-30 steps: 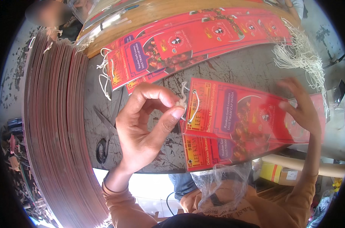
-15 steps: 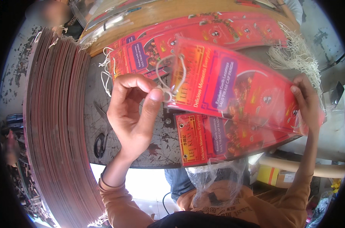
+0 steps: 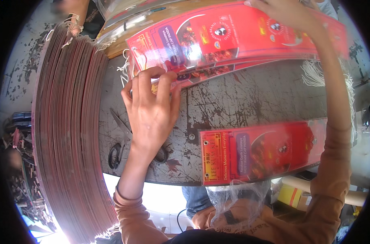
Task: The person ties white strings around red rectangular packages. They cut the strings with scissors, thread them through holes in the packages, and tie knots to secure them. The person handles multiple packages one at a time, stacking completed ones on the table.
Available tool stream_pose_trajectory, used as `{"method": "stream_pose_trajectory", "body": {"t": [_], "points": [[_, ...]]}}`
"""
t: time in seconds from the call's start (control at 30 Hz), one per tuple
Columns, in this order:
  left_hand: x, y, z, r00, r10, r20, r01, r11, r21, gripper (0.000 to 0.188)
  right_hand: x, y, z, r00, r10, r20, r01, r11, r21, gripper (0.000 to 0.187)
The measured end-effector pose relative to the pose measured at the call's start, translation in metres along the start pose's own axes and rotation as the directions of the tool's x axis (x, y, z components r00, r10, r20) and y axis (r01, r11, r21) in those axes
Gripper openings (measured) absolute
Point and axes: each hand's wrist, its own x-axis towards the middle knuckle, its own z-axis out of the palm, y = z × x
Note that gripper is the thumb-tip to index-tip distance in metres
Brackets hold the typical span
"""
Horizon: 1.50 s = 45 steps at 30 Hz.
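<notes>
A long red plastic-covered printed banner (image 3: 250,30) lies slantwise over other red banners at the far side of the dark, scratched table. My left hand (image 3: 150,103) is back-up at its near left corner, fingers bent and closed on that edge. Stretched across to the far side, my right hand (image 3: 280,14) grips the banner's far edge, its fingers partly out of sight. Another red banner (image 3: 221,156), with metal eyelets at its left end, rests near the table's front edge. White string (image 3: 126,67) hangs from the left ends of the far banners.
A tall stack of banners (image 3: 71,134) stands along the left. Black-handled scissors (image 3: 116,152) lie beside it, partly behind my left forearm. Loose white strings (image 3: 315,73) spread at the right. Clear plastic (image 3: 234,199) hangs below the front edge. Another person's arm (image 3: 77,16) shows at far left.
The strung banner has moved away from me, from above the near banner onto the far pile. My left hand has let go of the string loop and turned palm down; my right hand has reached farther out.
</notes>
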Motion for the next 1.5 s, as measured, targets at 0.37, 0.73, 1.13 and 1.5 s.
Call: {"method": "stream_pose_trajectory", "body": {"t": [0.37,0.73,1.13,1.5], "points": [[-0.013,0.018,-0.008,0.751,0.411,0.517,0.028,0.763,-0.646,0.071,-0.120,0.010,0.031,0.994,0.078,0.081,-0.062,0.980,-0.190,0.027],[-0.009,0.022,-0.010,0.666,0.390,0.636,0.201,0.727,-0.657,0.064,-0.192,0.041,0.048,0.919,0.374,0.126,-0.368,0.927,-0.072,0.021],[-0.020,0.031,0.003,0.609,0.054,0.792,0.793,-0.064,-0.606,0.058,-0.187,0.034,0.057,0.932,0.355,-0.070,-0.360,0.888,-0.288,0.017],[-0.019,0.035,-0.004,0.530,0.171,0.830,0.848,-0.115,-0.518,0.056,-0.166,0.034,0.062,0.849,0.525,-0.061,-0.478,0.715,-0.510,0.020]]}}
